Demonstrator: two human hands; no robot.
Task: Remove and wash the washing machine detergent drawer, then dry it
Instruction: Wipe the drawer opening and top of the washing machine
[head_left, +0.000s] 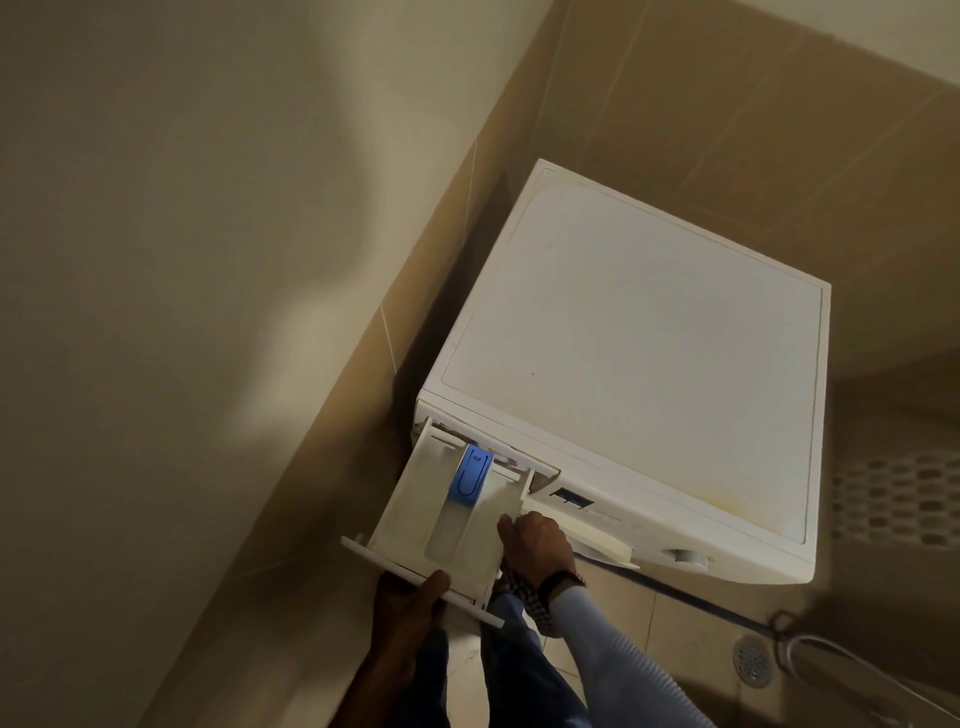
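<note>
— Your left hand (410, 597) grips the near front panel of the long white plastic detergent drawer (410, 512), thumb over its top edge; the fingers beneath are hidden. Your right hand (535, 543) is curled over the drawer's right side wall.

— That drawer stands most of the way out of the white front-loading washing machine (639, 353). Only its far end sits in the slot at the machine's near left corner. So I judge you are at the release, not the pull.

— The blue plastic tab (470, 479) in the middle compartment is likely the catch. Bring your right thumb onto it and press down while your left hand draws straight toward you.

— Keep the pull level and in line with the slot. The beige tiled wall (337, 441) runs close on the left, so a sideways tug could jam the drawer.

— Support the underside as it comes free; any standing water would tip onto the pale tiled floor (623, 616).

— Don't force it. If it sticks, press harder on the tab, not on the panel.
</note>
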